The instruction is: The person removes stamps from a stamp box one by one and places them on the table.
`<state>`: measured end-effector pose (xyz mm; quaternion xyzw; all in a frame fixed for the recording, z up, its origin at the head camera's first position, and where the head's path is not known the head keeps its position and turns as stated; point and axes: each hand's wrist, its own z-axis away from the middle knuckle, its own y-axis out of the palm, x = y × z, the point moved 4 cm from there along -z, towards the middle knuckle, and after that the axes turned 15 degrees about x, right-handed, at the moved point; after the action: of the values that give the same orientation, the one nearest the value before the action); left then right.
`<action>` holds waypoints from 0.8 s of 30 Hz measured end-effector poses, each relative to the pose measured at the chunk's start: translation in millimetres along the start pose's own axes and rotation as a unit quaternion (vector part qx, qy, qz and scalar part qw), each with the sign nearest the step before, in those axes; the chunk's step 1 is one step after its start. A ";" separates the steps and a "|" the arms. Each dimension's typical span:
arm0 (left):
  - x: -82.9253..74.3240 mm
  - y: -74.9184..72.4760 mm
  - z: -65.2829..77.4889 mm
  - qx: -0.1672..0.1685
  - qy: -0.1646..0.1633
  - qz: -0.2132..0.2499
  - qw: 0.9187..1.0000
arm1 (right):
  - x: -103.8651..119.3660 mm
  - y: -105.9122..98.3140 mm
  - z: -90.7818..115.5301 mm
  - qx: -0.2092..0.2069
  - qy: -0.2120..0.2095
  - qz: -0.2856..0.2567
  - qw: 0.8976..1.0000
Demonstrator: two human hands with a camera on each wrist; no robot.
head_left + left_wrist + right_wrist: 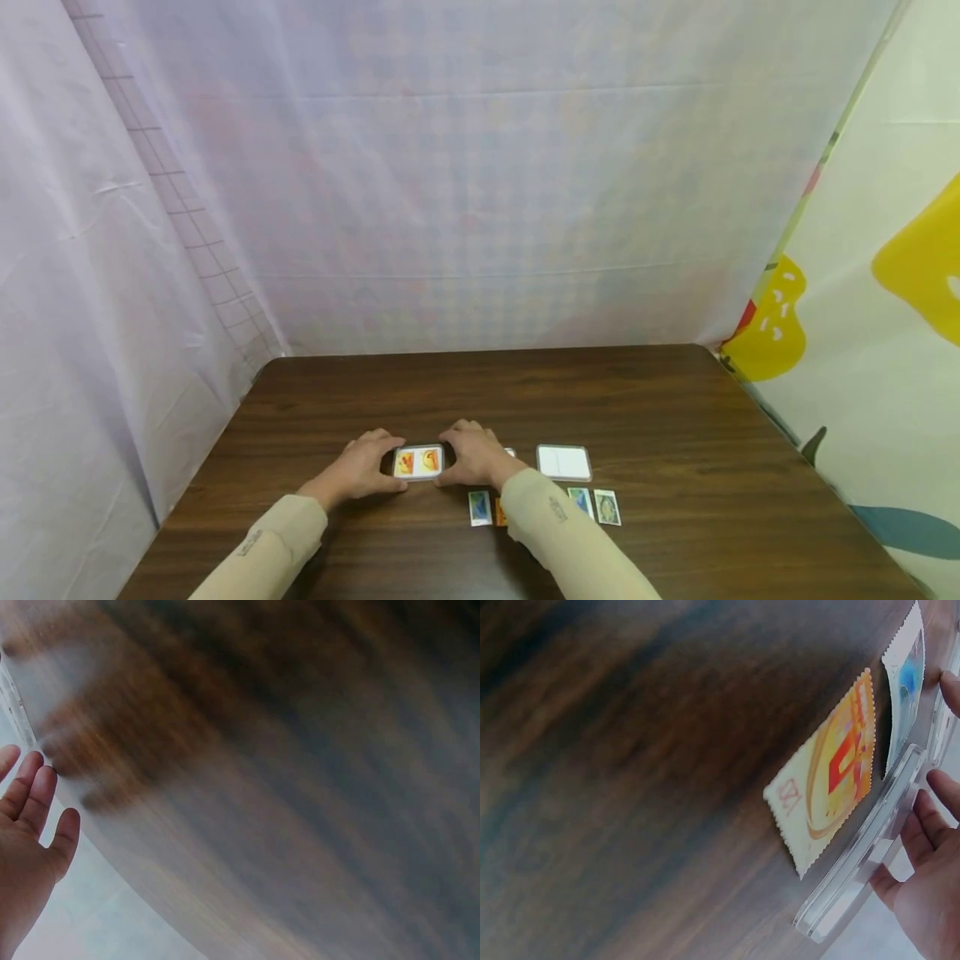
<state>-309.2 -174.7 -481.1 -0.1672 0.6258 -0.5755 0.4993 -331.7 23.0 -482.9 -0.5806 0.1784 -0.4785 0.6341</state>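
A clear-rimmed stamp case [418, 462] with two orange stamps side by side lies on the table between both hands. At its left end my left hand [367, 467] holds it, thumb at the near corner and forefinger at the far one. My right hand [472, 455] grips the right end the same way. The case's edge [21, 712] shows by the left fingertips in the left wrist view. Under the right hand lies a second clear case [859, 847], largely hidden in the head view. An orange stamp [832, 772] with a perforated edge lies beside it.
A third case [564, 463], with a white inside, lies to the right. Loose stamps form a row nearer me: a blue-green one [480, 508], another blue-green one [581, 500] and a pale one [607, 507]. The right sleeve [551, 517] covers part of the row.
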 end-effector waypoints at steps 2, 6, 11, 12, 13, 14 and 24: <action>-0.4 0.4 -1.2 0.002 -0.001 0.001 1.000 | -0.5 0.5 -0.6 0.003 0.004 -0.001 1.000; -0.7 0.6 -3.3 0.002 0.001 -0.002 1.000 | -1.2 1.1 -1.5 0.009 0.010 -0.007 1.000; 0.2 1.9 -5.4 0.004 0.002 -0.003 1.000 | -1.8 2.0 -2.7 0.015 0.014 -0.016 1.000; 0.6 2.2 -5.8 0.004 0.002 -0.005 1.000 | -1.7 2.3 -3.1 0.016 0.014 -0.015 1.000; 0.5 2.2 -6.0 0.004 0.003 -0.006 1.000 | -1.7 2.4 -3.4 0.016 0.013 -0.014 1.000; 0.8 2.3 -6.4 0.003 0.004 -0.008 1.000 | -1.6 2.5 -3.8 0.015 0.012 -0.012 1.000; -1.5 -0.2 -8.1 0.010 0.003 -0.018 1.000 | 1.3 2.7 -3.4 0.014 0.012 0.013 1.000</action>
<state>-315.3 -169.1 -481.6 -0.1711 0.6185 -0.5912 0.4886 -332.7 19.6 -485.8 -0.5636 0.1872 -0.4795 0.6461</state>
